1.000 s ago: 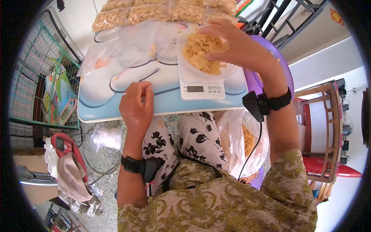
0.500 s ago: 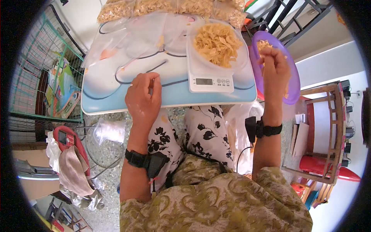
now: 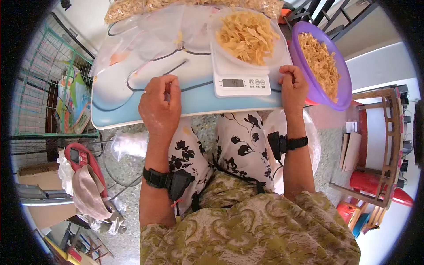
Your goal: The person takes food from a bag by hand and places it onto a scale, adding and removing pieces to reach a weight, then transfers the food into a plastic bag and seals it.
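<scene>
My left hand point(image 3: 160, 104) rests at the near edge of the patterned table point(image 3: 115, 115), its fingers curled in; I see nothing in it. At the table's right edge, beside the white kitchen scale point(image 3: 240, 89), is my right hand point(image 3: 293, 88). Its fingers are bent and closed, with nothing visible in them. A translucent bowl point(image 3: 215, 27) on the scale holds a heap of dried yellowish flakes point(image 3: 247, 37). The scale's display is lit, its digits too blurred to read. To the right, a purple basin point(image 3: 344, 99) holds more flakes point(image 3: 319, 64).
Clear plastic bags point(image 3: 150, 33) lie flat across the table's left and back part. Filled bags of flakes point(image 3: 132, 9) line its far edge. A green wire cage point(image 3: 37, 84) stands at the left, and a red stool point(image 3: 73, 154) with a phone and cloth is below it.
My right hand has moved from over the purple basin down and left, to beside the scale. My left hand stays nearly in place. The view has shifted slightly.
</scene>
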The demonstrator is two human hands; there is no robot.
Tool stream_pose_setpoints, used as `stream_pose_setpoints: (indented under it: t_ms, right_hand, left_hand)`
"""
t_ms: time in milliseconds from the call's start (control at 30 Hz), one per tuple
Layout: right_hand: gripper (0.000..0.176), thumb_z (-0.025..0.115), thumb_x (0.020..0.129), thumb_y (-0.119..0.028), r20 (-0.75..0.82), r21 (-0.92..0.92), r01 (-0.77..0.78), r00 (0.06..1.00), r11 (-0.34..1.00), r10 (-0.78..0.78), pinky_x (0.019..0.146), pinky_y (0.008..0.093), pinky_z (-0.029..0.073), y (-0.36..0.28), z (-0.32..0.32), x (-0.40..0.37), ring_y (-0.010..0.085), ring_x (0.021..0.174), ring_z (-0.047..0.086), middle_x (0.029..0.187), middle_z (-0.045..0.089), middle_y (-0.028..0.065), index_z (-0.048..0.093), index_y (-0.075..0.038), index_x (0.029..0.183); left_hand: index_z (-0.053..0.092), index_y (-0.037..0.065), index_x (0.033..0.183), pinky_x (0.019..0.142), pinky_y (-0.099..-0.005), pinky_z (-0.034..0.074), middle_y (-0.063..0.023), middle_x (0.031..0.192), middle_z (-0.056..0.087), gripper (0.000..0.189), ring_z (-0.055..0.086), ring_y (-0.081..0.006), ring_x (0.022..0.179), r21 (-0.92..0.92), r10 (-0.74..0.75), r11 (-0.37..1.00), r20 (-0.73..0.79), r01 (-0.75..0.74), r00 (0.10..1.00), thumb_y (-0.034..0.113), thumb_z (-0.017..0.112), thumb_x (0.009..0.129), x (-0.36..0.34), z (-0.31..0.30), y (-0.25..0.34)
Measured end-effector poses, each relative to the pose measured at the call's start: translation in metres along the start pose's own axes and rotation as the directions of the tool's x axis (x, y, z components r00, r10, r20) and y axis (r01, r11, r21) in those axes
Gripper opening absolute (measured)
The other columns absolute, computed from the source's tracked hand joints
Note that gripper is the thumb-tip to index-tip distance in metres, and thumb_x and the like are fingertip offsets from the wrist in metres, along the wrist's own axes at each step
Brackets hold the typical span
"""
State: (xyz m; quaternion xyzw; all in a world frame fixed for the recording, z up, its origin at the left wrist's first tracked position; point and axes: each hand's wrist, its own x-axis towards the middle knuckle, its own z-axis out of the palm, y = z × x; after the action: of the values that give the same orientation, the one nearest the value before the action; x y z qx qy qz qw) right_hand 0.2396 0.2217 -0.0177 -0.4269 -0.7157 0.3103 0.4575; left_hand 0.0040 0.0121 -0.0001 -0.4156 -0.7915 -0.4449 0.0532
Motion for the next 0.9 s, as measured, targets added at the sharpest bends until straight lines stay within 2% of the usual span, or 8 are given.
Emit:
stream_pose_setpoints:
  t_ms: [67,200,267,400,467,700,767,900]
  right_hand:
    - [0.016,0.048,0.089,0.0,0.006,-0.057,0.028,1.0,0.998,-0.028,0.06,0.0282,0.049,-0.002,-0.001,-0.002,0.0121,0.064,0.059,0.081,0.065,0.0047,0.063,-0.003,0.092]
    - [0.015,0.049,0.089,0.0,0.01,-0.057,0.017,1.0,0.998,-0.016,0.06,0.0287,0.05,0.0,-0.002,-0.002,0.0129,0.065,0.06,0.081,0.064,0.0055,0.063,-0.003,0.092]
    - [0.014,0.05,0.089,-0.001,0.022,-0.094,0.065,0.998,0.993,-0.063,0.06,0.0287,0.05,0.003,-0.002,-0.002,0.0129,0.066,0.061,0.082,0.065,0.0057,0.064,-0.003,0.091]
    - [0.014,0.05,0.091,-0.001,0.033,-0.043,0.021,0.999,0.999,-0.02,0.06,0.0282,0.05,0.002,-0.001,-0.004,0.0121,0.068,0.061,0.083,0.065,0.0054,0.064,-0.003,0.094]
    - [0.014,0.05,0.093,-0.002,-0.001,0.032,0.003,1.0,0.999,-0.003,0.06,0.0272,0.049,0.0,0.002,-0.005,0.0106,0.068,0.059,0.085,0.065,0.0049,0.063,-0.004,0.099]
    - [0.016,0.052,0.095,-0.004,0.016,0.026,-0.008,1.0,1.0,0.008,0.062,0.0257,0.049,-0.013,0.0,-0.009,0.009,0.068,0.057,0.087,0.066,0.0049,0.061,-0.004,0.108]
    - [0.017,0.053,0.095,-0.006,0.032,0.069,-0.051,0.998,0.996,0.049,0.067,0.0264,0.05,-0.016,0.0,-0.009,0.0102,0.072,0.058,0.088,0.066,0.0055,0.06,-0.004,0.11]
    - [0.018,0.055,0.094,-0.008,0.018,0.022,-0.011,1.0,1.0,0.011,0.071,0.0278,0.05,-0.008,-0.001,-0.008,0.012,0.076,0.06,0.088,0.066,0.0058,0.06,-0.005,0.111]
  left_hand:
    - [0.067,0.007,0.095,0.068,-0.0306,0.05,-0.0062,0.085,0.065,0.012,0.061,-0.0174,0.07,0.003,-0.015,1.0,0.004,0.015,1.0,0.019,0.063,0.093,0.0,-0.001,0.002]
    - [0.067,0.007,0.096,0.068,-0.0298,0.049,-0.0063,0.084,0.065,0.012,0.061,-0.0166,0.071,0.004,0.008,1.0,0.011,-0.008,1.0,0.018,0.063,0.093,-0.001,0.0,-0.002]
    - [0.067,0.007,0.097,0.068,-0.0295,0.05,-0.0063,0.084,0.064,0.012,0.061,-0.0168,0.071,-0.004,0.002,1.0,0.005,-0.002,1.0,0.017,0.063,0.093,-0.002,-0.002,-0.001]
    - [0.067,0.007,0.097,0.068,-0.0297,0.05,-0.0063,0.084,0.064,0.012,0.061,-0.0172,0.072,-0.004,-0.003,1.0,0.011,0.003,1.0,0.016,0.064,0.092,-0.001,0.0,-0.001]
    - [0.066,0.006,0.09,0.06,-0.0302,0.047,-0.0053,0.078,0.061,0.006,0.059,-0.0172,0.064,-0.012,0.049,0.999,-0.055,-0.05,0.997,0.012,0.065,0.089,-0.001,0.001,0.001]
    - [0.066,0.007,0.09,0.06,-0.03,0.047,-0.0045,0.077,0.06,0.005,0.058,-0.0169,0.065,0.031,0.052,0.998,-0.047,-0.051,0.998,0.012,0.065,0.089,-0.002,-0.002,0.004]
    - [0.067,0.006,0.097,0.07,-0.0311,0.05,-0.0073,0.087,0.065,0.011,0.062,-0.0192,0.076,0.04,-0.016,0.999,0.005,0.016,1.0,0.015,0.064,0.092,-0.003,-0.004,0.005]
    - [0.067,0.006,0.096,0.071,-0.0312,0.05,-0.0074,0.087,0.065,0.011,0.062,-0.0192,0.076,0.057,-0.052,0.997,0.024,0.05,0.998,0.015,0.063,0.092,-0.002,-0.006,0.009]
